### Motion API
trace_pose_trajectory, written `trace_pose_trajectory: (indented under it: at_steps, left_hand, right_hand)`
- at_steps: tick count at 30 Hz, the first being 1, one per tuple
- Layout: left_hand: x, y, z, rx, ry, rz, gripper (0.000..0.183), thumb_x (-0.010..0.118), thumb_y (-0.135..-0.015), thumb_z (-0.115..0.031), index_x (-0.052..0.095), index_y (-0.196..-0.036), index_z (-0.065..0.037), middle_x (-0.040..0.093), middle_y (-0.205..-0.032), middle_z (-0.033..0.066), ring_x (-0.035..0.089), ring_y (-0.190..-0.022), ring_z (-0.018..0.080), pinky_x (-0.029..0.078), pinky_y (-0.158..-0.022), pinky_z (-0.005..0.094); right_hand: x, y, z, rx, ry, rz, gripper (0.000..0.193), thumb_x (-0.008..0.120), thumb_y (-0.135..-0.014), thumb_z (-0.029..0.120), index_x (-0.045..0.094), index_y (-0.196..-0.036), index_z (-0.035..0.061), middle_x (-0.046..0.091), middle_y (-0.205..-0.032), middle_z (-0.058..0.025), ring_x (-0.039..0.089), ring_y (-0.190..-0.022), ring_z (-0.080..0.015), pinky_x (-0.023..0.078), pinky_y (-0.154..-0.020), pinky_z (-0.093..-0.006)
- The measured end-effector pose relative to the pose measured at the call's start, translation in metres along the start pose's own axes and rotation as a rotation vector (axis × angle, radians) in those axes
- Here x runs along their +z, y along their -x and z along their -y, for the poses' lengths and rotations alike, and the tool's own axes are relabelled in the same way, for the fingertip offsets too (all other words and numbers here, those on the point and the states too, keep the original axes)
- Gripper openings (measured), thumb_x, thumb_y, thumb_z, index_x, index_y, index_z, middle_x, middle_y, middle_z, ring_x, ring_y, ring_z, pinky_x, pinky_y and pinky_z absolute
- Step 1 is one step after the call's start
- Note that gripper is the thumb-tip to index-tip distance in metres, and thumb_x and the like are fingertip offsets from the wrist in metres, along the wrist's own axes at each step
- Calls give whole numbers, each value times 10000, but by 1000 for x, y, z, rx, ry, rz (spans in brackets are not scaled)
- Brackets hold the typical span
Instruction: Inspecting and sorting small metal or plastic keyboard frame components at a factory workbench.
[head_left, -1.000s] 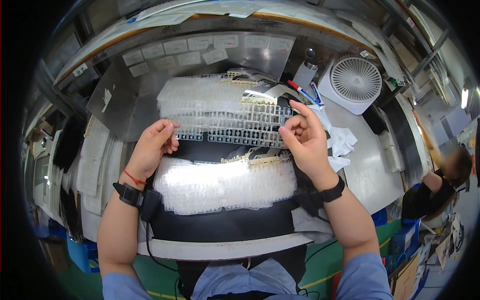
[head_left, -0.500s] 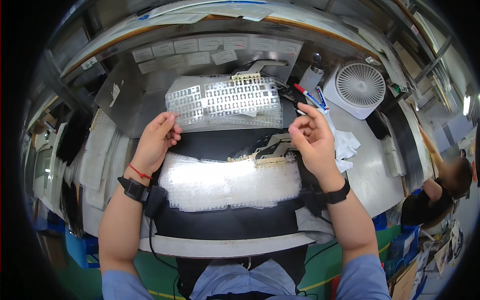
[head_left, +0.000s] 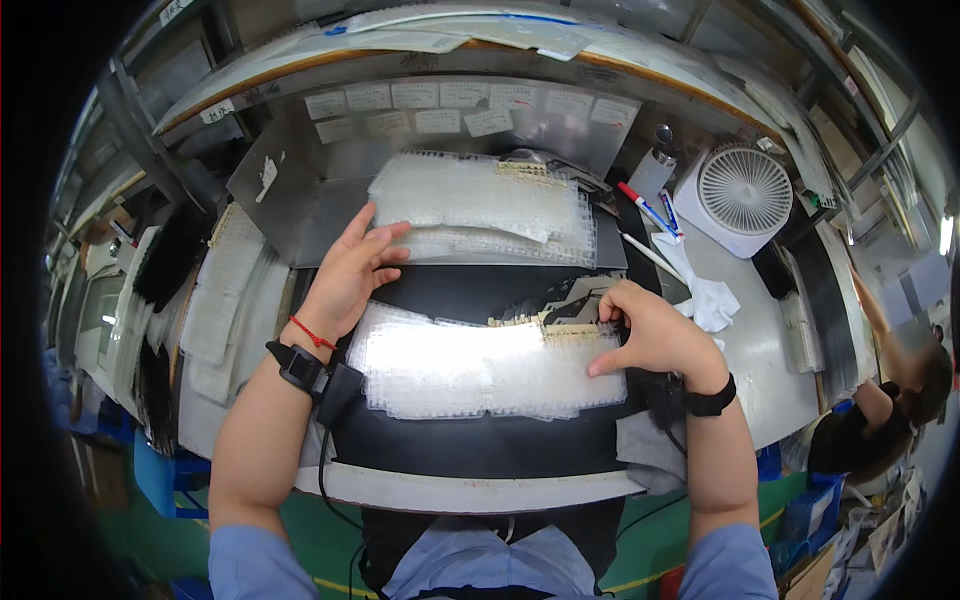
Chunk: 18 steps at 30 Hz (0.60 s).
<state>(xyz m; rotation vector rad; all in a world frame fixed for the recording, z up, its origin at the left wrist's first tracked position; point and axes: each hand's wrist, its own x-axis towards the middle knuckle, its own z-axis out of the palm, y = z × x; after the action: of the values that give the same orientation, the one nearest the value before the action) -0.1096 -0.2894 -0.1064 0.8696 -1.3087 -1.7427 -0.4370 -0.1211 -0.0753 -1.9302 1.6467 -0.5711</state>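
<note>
Before me lies a near stack of thin translucent plastic sheets (head_left: 440, 370), bright with glare at its left part. My right hand (head_left: 665, 335) is over its right end, thumb and forefinger apart and curved, the thumb tip at the top sheet. Farther back is another stack of similar sheets (head_left: 460, 195), slightly fanned. Beside that stack's left front edge my left hand (head_left: 350, 270) is open, fingers spread, with nothing in it. A dark, stepped metal piece (head_left: 580, 298) shows behind the near stack, partly covered by my right hand.
A black mat (head_left: 450, 445) lies under the near stack. Behind the far stack stands a metal panel (head_left: 340, 165) with paper labels. At right are a white fan (head_left: 742, 195), a bottle (head_left: 655, 165), markers (head_left: 645, 208) and crumpled tissue (head_left: 708, 300). Another person (head_left: 880, 410) is at far right.
The patterned sheet that shone over the far stack now lies flat there. My left hand has opened its pinch; my right hand has come down to the near stack. The view has shifted slightly.
</note>
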Motion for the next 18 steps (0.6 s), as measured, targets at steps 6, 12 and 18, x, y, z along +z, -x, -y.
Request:
trace_pose_trajectory:
  at_steps: [6,12,18]
  left_hand:
    - [-6,-1,0,-18,4,55,552,489,-973,-202,257,-1443,-29,574,-1187,100,566,-905,112,461,-786,245]
    - [-7,-3,3,-64,-14,94,362,443,-998,-204,440,-1309,-19,612,-1036,60,578,-842,98,470,-736,228]
    - [-4,-2,0,-122,-89,229,327,432,-1009,-229,508,-1227,2,626,-924,51,568,-759,95,464,-705,216]
  right_hand:
    - [6,-7,-6,-12,6,-10,454,875,-604,241,516,-805,51,465,-826,-36,428,-703,-143,391,-627,-266]
    - [12,-9,1,15,-104,-118,369,835,-674,169,504,-762,34,510,-716,-35,475,-632,-122,395,-571,-261]
    - [22,-18,-10,49,-471,-372,288,756,-781,54,469,-791,60,517,-705,42,467,-610,-29,385,-548,-189]
